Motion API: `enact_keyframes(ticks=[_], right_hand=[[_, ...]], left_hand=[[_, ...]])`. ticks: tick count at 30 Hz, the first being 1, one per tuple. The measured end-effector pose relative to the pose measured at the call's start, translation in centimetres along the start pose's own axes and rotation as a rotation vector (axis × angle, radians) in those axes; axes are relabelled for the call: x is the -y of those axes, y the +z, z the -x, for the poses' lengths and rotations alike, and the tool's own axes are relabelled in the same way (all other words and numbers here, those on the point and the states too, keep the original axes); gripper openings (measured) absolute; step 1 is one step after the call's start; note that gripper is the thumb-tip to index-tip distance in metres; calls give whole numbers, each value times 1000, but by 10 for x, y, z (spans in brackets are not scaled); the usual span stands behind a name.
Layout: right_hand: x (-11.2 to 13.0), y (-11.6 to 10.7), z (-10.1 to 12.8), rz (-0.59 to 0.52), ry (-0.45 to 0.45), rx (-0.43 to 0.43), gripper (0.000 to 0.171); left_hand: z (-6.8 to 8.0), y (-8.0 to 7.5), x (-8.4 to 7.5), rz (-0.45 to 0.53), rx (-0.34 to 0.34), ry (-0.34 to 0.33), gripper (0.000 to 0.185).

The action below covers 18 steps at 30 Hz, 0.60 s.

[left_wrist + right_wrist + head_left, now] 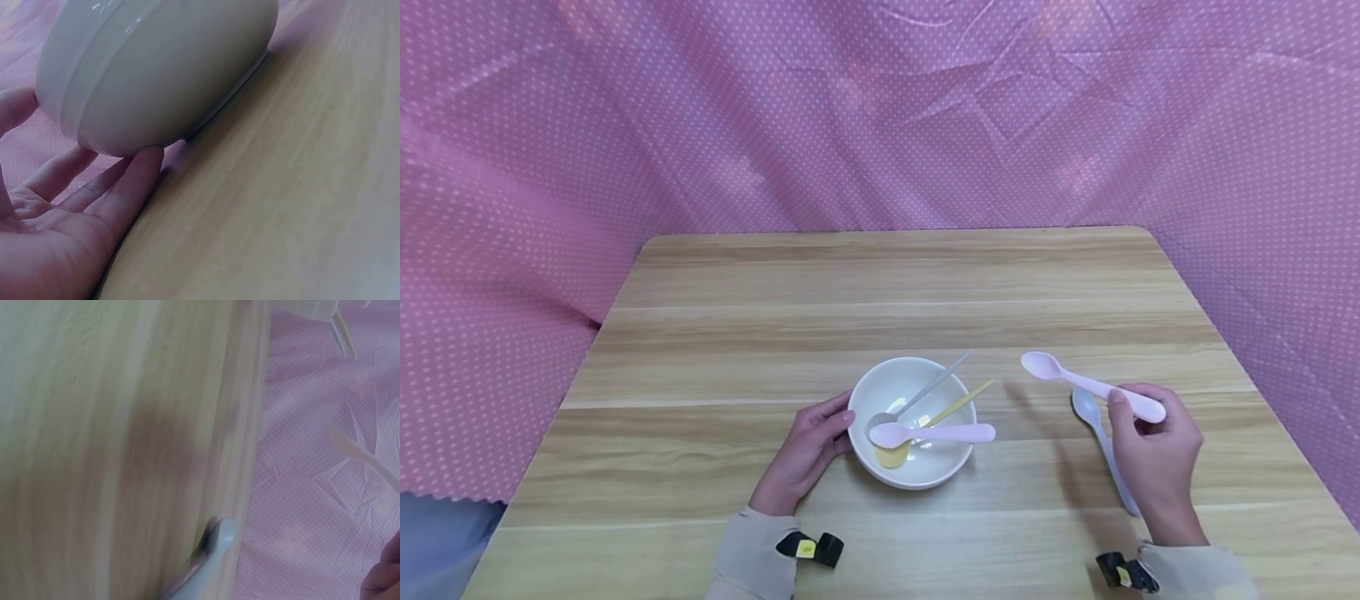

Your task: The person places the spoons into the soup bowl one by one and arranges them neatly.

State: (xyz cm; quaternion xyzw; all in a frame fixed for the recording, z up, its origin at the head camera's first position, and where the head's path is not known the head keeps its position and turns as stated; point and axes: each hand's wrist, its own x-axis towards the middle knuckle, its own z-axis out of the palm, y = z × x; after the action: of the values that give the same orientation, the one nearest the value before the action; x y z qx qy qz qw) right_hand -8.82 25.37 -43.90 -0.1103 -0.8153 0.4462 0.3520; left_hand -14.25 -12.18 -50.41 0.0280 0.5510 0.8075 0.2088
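Observation:
A white bowl (913,480) stands on the wooden table, and my left hand (808,450) holds its left side, thumb at the rim. In the left wrist view, the fingers (128,187) touch the outside of the bowl (156,75) low down. Inside lie a pink spoon (955,433), a yellow spoon (895,456) and a greyish spoon (925,392), handles pointing right over the rim. My right hand (1161,458) pinches another pink spoon (1086,383) by its handle, raised above the table with the scoop to the left. Beneath it lies a light blue spoon (1105,446).
The wooden table (880,283) has rounded far corners. Pink dotted cloth (880,125) hangs behind it and along both sides. Black straps circle both wrists over light sleeves (752,554).

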Motion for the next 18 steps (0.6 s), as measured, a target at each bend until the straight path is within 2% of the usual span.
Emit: enact_keyframes(ticks=[18], right_hand=[[11, 3, 1, -47, -40, -12, 14]], left_hand=[[-1, -1, 0, -6, 8, 1, 56]])
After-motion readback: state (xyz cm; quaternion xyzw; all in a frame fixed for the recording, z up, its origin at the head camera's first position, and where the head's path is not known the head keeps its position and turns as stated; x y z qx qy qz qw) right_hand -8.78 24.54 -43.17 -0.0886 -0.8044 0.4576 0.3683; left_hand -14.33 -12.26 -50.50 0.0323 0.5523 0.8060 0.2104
